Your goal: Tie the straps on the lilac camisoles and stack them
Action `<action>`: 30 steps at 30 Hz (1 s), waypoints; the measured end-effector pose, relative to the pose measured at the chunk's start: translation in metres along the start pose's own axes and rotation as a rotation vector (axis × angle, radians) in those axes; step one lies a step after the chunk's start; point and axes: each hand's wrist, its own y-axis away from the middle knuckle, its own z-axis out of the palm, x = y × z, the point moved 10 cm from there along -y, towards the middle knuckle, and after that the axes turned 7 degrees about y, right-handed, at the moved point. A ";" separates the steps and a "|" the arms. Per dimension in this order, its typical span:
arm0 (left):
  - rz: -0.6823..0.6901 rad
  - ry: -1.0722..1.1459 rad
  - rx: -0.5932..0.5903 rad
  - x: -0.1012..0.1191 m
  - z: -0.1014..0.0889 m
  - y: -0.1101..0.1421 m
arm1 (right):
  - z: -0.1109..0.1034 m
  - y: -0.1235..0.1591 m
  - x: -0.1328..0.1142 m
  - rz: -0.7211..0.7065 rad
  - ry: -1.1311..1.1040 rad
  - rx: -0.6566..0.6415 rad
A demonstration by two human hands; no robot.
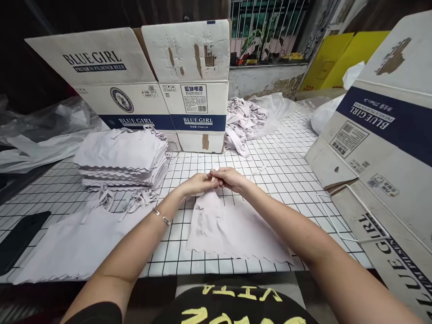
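A pale lilac fabric piece (232, 231) with a scalloped lower edge lies flat on the white grid-patterned table (290, 166) in front of me. My left hand (199, 183) and my right hand (229, 177) meet at its top edge, both pinched closed on the fabric's straps there. A silver bracelet sits on my left wrist. To the left stands a neat stack of the same folded fabric pieces (123, 155), with thin straps hanging off its front. Another flat piece (77, 245) lies at the near left.
An open Blue Girl beer carton (158, 85) stands behind the stack. A second carton (381, 148) lies tilted at the right. A loose heap of pale garments (243, 121) in clear plastic sits at the back. Crumpled plastic (40, 135) and a dark flat object (20, 238) lie at the left.
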 end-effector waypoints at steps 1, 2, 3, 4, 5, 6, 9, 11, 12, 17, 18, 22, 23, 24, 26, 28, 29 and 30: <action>-0.011 0.002 -0.007 -0.014 0.003 0.005 | -0.004 -0.002 0.000 0.011 -0.039 0.007; -0.018 0.008 0.005 -0.025 0.004 0.010 | -0.008 -0.003 -0.001 0.017 -0.081 0.020; -0.028 0.008 0.030 -0.033 0.003 0.013 | -0.013 -0.004 -0.004 0.021 -0.131 0.039; -0.041 0.001 0.052 -0.039 0.001 0.015 | -0.018 -0.005 -0.008 0.020 -0.189 0.058; -0.051 -0.007 0.079 -0.043 -0.002 0.016 | -0.022 -0.006 -0.013 0.015 -0.250 0.075; -0.059 -0.020 0.110 -0.046 -0.006 0.016 | -0.026 -0.005 -0.019 0.010 -0.307 0.089; -0.061 -0.083 0.200 -0.048 -0.021 0.013 | -0.031 0.003 -0.035 -0.013 -0.432 0.123; -0.066 -0.127 0.230 -0.050 -0.027 0.011 | -0.033 0.017 -0.044 -0.042 -0.446 0.152; -0.072 -0.139 0.234 -0.051 -0.029 0.012 | -0.034 0.026 -0.047 -0.066 -0.433 0.160; -0.106 -0.339 0.071 -0.056 -0.019 0.041 | -0.028 0.070 -0.045 -0.136 -0.308 0.050; -0.132 -0.418 0.044 -0.059 -0.017 0.050 | -0.028 0.075 -0.038 -0.110 -0.289 0.033; -0.125 -0.624 0.324 -0.038 -0.034 0.080 | -0.025 0.083 -0.006 0.004 -0.262 0.002; -0.071 -0.584 0.407 -0.025 -0.033 0.084 | -0.020 0.083 0.000 0.021 -0.276 -0.016; -0.026 -0.484 0.447 -0.016 -0.028 0.085 | -0.013 0.083 0.004 0.037 -0.295 -0.036; -0.050 -0.124 0.352 -0.014 -0.003 0.076 | 0.002 0.085 0.011 0.064 -0.326 -0.071; -0.176 0.307 0.160 -0.023 0.034 0.065 | 0.017 0.091 0.017 0.089 -0.316 -0.101; -0.228 0.490 0.082 -0.025 0.050 0.061 | 0.022 0.095 0.020 0.090 -0.294 -0.104; -0.258 0.638 0.030 -0.025 0.062 0.058 | 0.025 0.100 0.022 0.082 -0.265 -0.093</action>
